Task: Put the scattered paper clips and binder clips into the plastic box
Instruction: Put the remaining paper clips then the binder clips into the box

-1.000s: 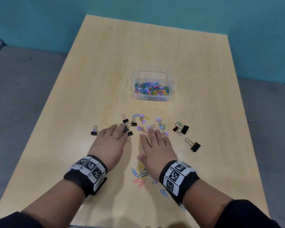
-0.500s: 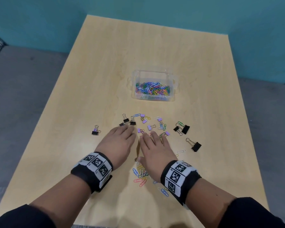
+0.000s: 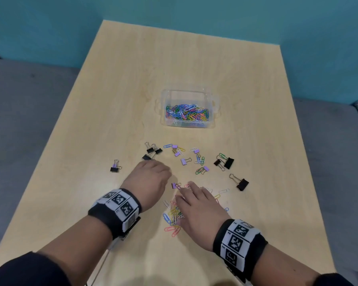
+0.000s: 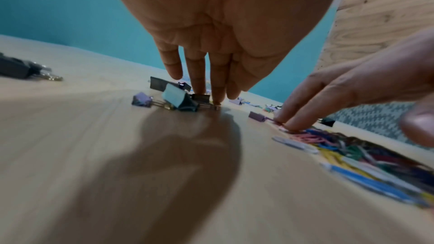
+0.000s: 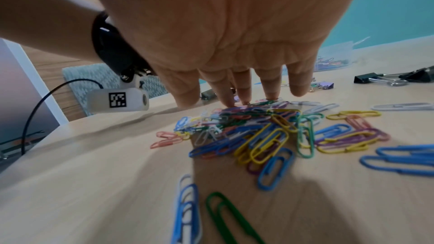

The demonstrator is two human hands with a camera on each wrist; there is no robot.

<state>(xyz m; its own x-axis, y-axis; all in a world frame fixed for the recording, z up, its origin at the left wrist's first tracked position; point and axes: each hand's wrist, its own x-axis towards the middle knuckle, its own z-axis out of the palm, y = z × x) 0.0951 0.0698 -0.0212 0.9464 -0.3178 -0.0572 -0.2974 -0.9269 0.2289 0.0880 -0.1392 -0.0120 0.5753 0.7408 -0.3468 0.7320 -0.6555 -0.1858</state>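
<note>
On the wooden table (image 3: 112, 100) | left hand (image 3: 148, 180) fingers straight, touching black binder clips (image 4: 185, 99) | right hand (image 3: 196, 211) flat, fingertips on paper clip pile (image 5: 265, 133) | clear plastic box (image 3: 212, 104) well beyond, part-filled

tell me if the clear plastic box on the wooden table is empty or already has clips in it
Partly filled. The clear plastic box has no lid on and holds a layer of coloured paper clips.
</note>
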